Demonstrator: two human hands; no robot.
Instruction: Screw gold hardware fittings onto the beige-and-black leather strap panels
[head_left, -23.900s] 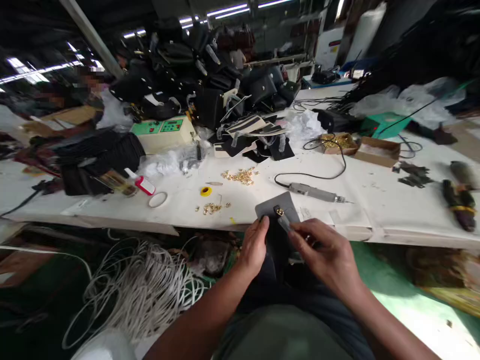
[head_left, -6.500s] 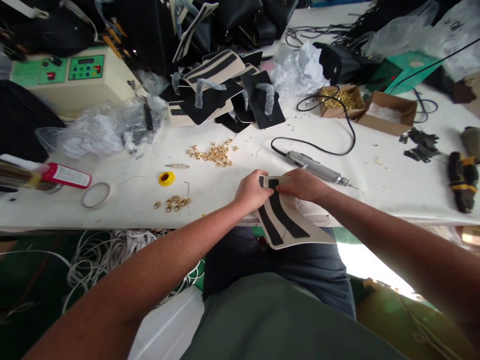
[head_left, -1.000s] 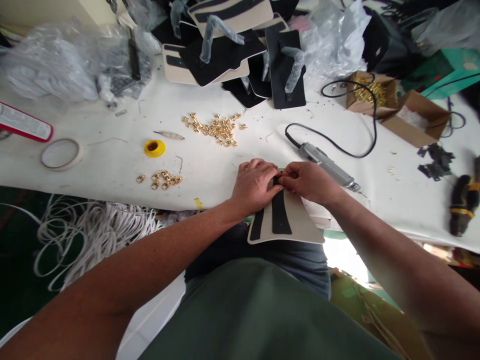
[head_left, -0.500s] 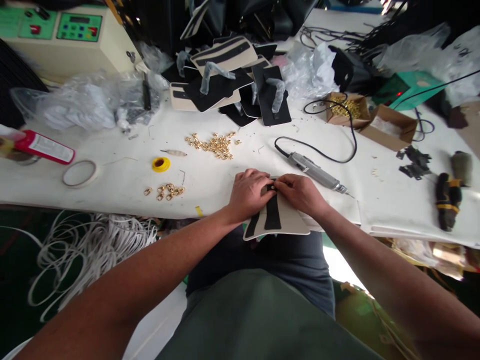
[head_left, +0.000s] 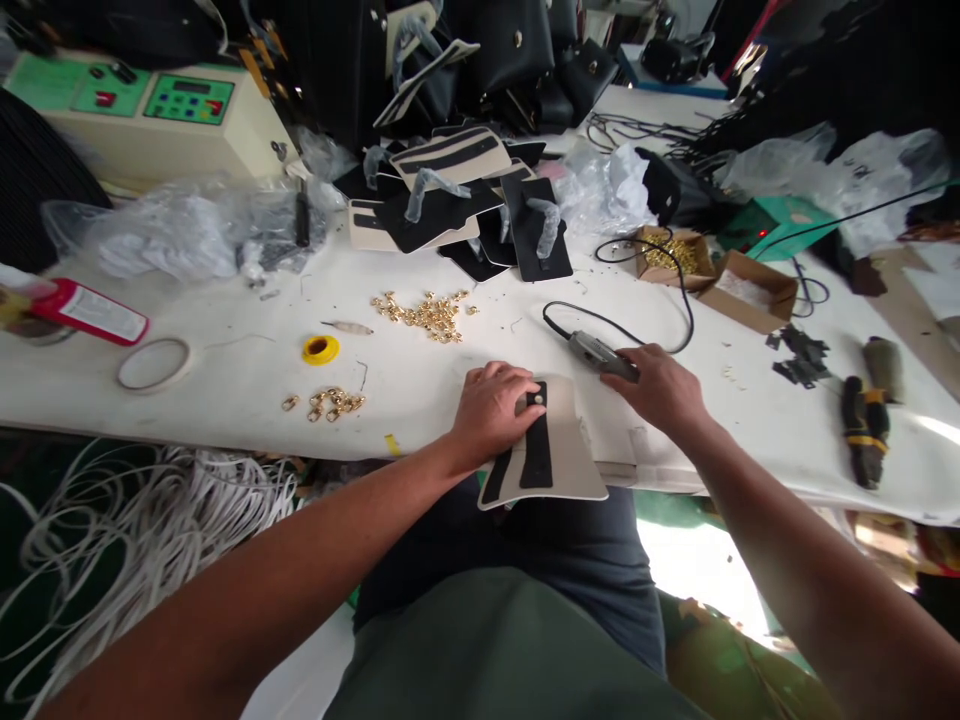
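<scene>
The right hand (head_left: 664,393) has just left the pale panel (head_left: 568,450) and curled its fingers round the grey tool (head_left: 591,352), so the fiddly finger part looks done. The left hand (head_left: 489,415) bends its fingers over the panel, thumb near a shiny dot (head_left: 538,399) on the black strip (head_left: 536,458), at the tabletop (head_left: 420,395) edge. The tool's tip is hidden, and I can't see under the panel.

Red bottle (head_left: 99,312) near tape ring (head_left: 187,362); cream machine (head_left: 187,150) behind plastic wrap (head_left: 176,235); pliers (head_left: 869,462) far right.
</scene>
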